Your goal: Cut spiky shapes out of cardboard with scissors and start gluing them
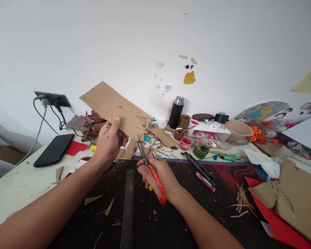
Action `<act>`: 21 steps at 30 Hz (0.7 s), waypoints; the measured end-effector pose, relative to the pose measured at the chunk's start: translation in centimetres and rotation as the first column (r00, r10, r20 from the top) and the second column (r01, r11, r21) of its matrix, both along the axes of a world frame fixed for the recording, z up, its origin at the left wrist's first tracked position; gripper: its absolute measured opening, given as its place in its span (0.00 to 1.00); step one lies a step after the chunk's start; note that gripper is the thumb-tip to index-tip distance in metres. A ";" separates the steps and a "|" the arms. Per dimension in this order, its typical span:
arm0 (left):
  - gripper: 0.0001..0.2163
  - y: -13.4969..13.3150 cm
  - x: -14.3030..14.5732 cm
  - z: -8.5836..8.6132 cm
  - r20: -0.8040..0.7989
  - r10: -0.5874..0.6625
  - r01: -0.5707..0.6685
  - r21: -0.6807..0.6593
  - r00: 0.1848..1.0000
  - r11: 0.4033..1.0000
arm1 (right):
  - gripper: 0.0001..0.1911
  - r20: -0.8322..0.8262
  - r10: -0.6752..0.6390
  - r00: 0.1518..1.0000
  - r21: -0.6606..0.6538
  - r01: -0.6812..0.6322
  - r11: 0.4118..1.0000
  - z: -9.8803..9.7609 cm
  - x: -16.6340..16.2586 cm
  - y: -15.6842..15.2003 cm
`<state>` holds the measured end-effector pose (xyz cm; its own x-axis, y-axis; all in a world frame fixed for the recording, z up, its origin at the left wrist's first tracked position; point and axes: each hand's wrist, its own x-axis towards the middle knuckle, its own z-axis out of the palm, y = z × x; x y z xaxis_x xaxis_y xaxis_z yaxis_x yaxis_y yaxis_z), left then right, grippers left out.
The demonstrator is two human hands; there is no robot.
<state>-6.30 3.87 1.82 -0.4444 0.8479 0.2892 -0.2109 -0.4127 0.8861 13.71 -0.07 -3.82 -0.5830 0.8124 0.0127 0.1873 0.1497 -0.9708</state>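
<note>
My left hand (111, 140) grips a flat piece of brown cardboard (114, 105) by its lower edge, thumb on top and fingers beneath. The piece is held up above the desk and tilted, with a ragged, cut right end. In my right hand (160, 176) is a pair of scissors (159, 185) with orange-red handles, my fingers wrapped round them. Their blades point up toward the cardboard's lower right corner; whether they touch it I cannot tell. Below lies a dark metal ruler (128, 207) on the black mat (176, 221).
A phone (54, 149) lies at left, near a wall socket (53, 99) with cables. Behind are cardboard scraps (163, 136), a black flask (176, 112) and paint jars (186, 143). A green cutter (200, 168) rests at right, near twisted paper strips (241, 202) and folded cardboard (298, 204).
</note>
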 end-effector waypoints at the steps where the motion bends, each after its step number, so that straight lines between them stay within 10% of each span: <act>1: 0.20 0.0 0.1 -0.1 0.006 -0.010 0.010 -0.009 1.000 1.000 | 0.19 0.009 -0.002 1.000 0.003 0.002 1.000 0.1 0.0 0.0; 21: 0.18 -0.2 0.2 -1.2 -0.068 -0.040 0.037 -0.046 0.997 0.998 | 0.22 0.050 -0.021 0.999 0.027 0.020 0.999 0.5 0.0 -0.2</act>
<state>-6.11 3.64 0.58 -0.3916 0.8768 0.2790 -0.1636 -0.3647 0.9166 13.69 -0.26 -3.31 -0.5666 0.8240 0.0058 0.2391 0.1711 -0.9558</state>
